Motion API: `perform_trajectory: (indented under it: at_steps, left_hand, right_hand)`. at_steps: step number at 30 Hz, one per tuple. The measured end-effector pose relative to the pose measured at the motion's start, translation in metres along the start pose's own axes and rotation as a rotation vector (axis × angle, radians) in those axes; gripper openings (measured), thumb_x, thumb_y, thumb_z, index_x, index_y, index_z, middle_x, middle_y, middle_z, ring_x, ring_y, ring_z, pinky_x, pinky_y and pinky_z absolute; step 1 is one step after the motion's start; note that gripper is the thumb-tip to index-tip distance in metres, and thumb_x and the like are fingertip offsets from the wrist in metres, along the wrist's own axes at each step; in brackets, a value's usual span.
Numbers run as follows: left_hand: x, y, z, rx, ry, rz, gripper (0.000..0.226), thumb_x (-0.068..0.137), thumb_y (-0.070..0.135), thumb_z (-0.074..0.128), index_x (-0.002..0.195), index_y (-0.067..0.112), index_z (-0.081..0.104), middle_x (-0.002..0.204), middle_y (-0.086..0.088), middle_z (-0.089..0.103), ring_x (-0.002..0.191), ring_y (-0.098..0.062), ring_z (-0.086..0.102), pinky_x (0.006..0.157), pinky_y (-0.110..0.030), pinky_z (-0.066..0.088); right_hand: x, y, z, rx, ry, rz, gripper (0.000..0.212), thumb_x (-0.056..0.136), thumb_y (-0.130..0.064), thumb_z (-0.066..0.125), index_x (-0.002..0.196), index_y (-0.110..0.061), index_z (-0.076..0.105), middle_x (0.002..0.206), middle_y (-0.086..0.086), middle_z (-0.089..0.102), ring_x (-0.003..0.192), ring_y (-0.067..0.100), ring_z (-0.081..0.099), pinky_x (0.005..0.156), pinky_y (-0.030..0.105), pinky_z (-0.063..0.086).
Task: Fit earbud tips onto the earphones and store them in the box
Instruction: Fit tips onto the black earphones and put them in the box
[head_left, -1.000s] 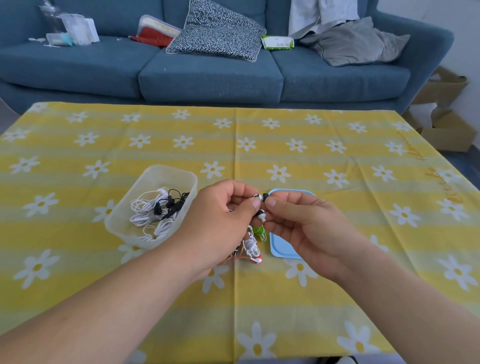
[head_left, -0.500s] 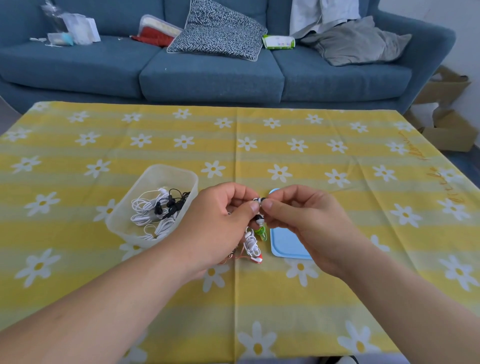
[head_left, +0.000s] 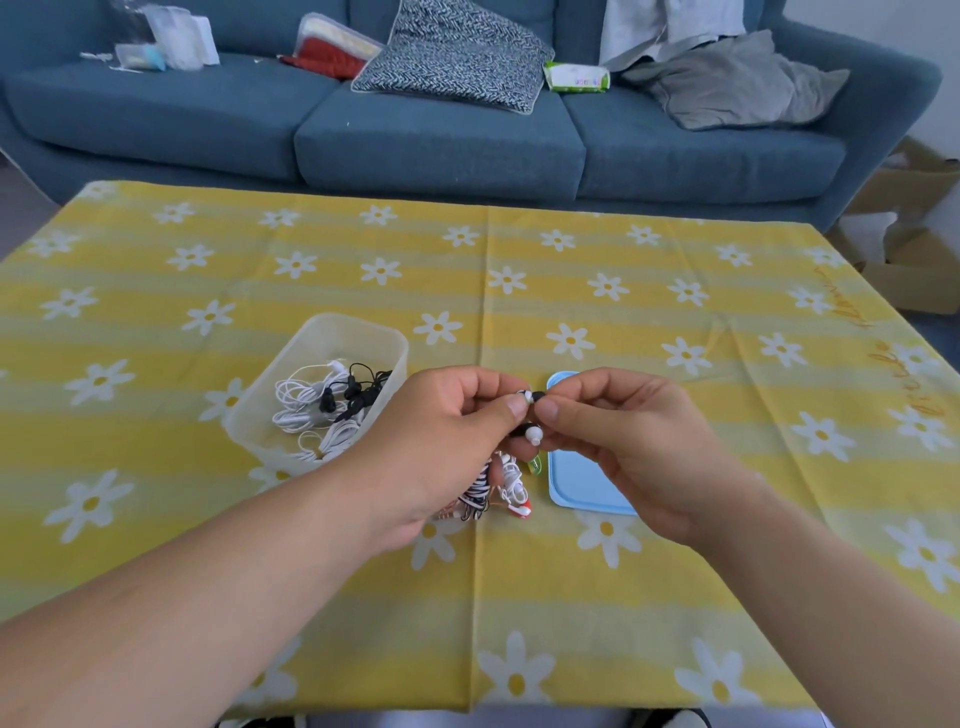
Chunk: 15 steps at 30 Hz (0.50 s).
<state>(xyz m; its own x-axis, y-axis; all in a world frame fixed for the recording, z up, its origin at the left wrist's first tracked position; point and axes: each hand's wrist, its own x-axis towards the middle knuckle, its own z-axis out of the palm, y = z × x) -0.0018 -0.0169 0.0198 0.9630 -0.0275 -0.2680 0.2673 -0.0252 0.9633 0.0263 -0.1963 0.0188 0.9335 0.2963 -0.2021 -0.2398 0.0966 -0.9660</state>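
Observation:
My left hand and my right hand meet above the table's middle. Between their thumbs and forefingers they pinch a black earphone with a white tip; a second earbud with a white tip hangs just below. A striped black-and-white cable bundle trails down from my left palm to the cloth. The clear plastic box stands to the left, holding white and black coiled earphones. Its light blue lid lies flat under my right hand.
A small green piece and a red-and-white piece lie by the lid. The yellow daisy tablecloth covers the table. A blue sofa with a cushion and clothes stands behind the far edge; cardboard boxes sit at right.
My right fingers have closed in on the earbud held at my left fingertips. Both hands stay in nearly the same spot.

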Motion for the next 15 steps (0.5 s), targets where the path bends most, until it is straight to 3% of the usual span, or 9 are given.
perform_trajectory:
  at_steps: [3,6,10,13,15]
  left_hand:
    - [0.001,-0.002,0.001,-0.046,0.022,-0.01,0.012,0.101,0.016,0.062,0.103,0.015,0.074,0.079,-0.01,0.077,0.071,-0.028,0.059,0.065,-0.035,0.048]
    - [0.001,-0.003,0.003,-0.086,0.054,-0.014,0.012,0.101,0.017,0.062,0.102,0.015,0.074,0.074,-0.006,0.075,0.068,-0.026,0.058,0.068,-0.038,0.047]
    - [0.001,-0.003,0.005,-0.096,0.095,0.002,0.012,0.101,0.018,0.062,0.109,0.014,0.07,0.07,-0.001,0.073,0.051,-0.016,0.058,0.055,-0.027,0.049]
    - [0.0,-0.002,0.005,-0.136,0.113,0.026,0.011,0.1,0.012,0.064,0.109,0.01,0.069,0.083,-0.011,0.076,0.056,-0.008,0.066,0.049,-0.023,0.052]
    - [0.001,-0.002,0.004,-0.149,0.117,0.036,0.011,0.098,0.009,0.067,0.108,0.009,0.07,0.093,-0.016,0.077,0.063,-0.009,0.07,0.051,-0.023,0.054]
  right_hand:
    - [0.001,0.005,0.006,0.021,0.013,-0.017,0.016,0.076,-0.009,0.079,0.087,0.001,0.074,0.089,0.03,0.072,0.085,0.04,0.069,0.093,0.049,0.056]
    - [0.001,0.009,0.01,0.061,0.028,-0.049,0.01,0.081,-0.004,0.075,0.086,0.003,0.073,0.082,0.025,0.073,0.078,0.035,0.071,0.083,0.037,0.059]
    - [0.002,0.011,0.016,0.101,0.068,-0.079,0.006,0.084,0.0,0.073,0.088,0.005,0.073,0.079,0.022,0.072,0.075,0.032,0.071,0.078,0.033,0.059]
    - [0.003,0.012,0.017,0.123,0.11,-0.073,0.009,0.084,0.001,0.072,0.091,0.007,0.073,0.08,0.019,0.073,0.076,0.027,0.07,0.076,0.029,0.059]
    - [0.003,0.012,0.018,0.155,0.116,-0.049,0.01,0.086,0.001,0.071,0.093,0.008,0.072,0.083,0.02,0.073,0.081,0.03,0.071,0.084,0.035,0.061]
